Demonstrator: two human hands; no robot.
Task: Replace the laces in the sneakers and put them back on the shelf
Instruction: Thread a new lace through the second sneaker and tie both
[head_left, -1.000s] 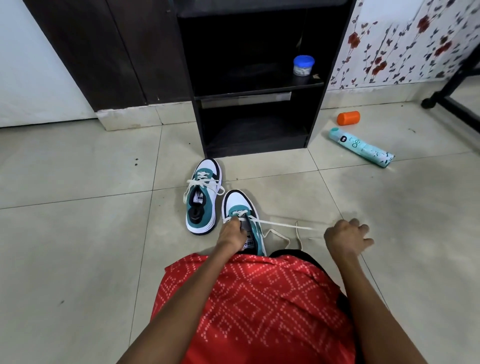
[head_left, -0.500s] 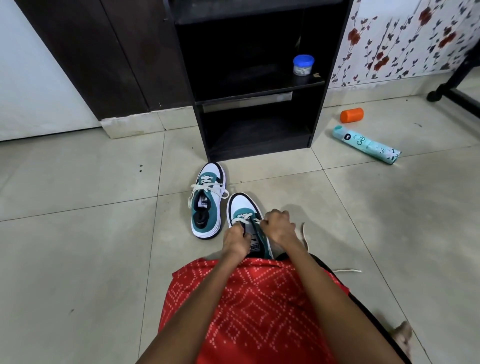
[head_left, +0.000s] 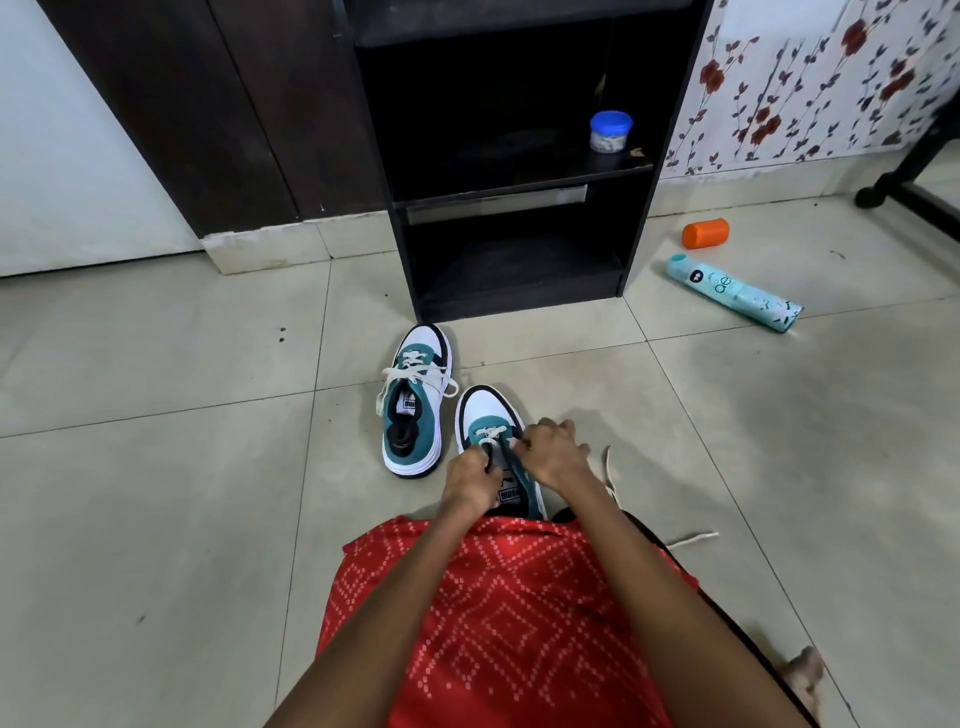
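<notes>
**Both hands work at the lacing of the near sneaker**

The person sits on the tiled floor (head_left: 156, 519) with a red patterned garment (head_left: 493, 597) across the lap. Just past it, at 12 o'clock from the lap, the near sneaker (head_left: 485, 413) stands on the floor with its white toe pointing away. The left hand (head_left: 470, 480) lies on the shoe's left side, its fingers curled in and gripping the sneaker at the tongue. The right hand (head_left: 553, 454) comes in from 3 o'clock, its fingers bent over the eyelets and pinching the white lace (head_left: 491, 434) where it crosses the teal upper. The lace's loose length trails off at 4 o'clock, running behind the right forearm and ending on the floor beside the garment.

The far sneaker (head_left: 415, 415) stands at 10 o'clock from the near one, just beside it and apart from it, upright, its own cream lace threaded and spilling over both sides.

The black shelf (head_left: 636, 218) stands at 12 o'clock, beyond both shoes. A blue-lidded jar (head_left: 610, 131) rests on its upper board toward the right. At 2 o'clock an orange cylinder (head_left: 705, 233) and a teal spray can (head_left: 735, 292) lie on their sides on the floor, near each other but not touching. A bare foot (head_left: 805, 675) shows at 5 o'clock.
</notes>
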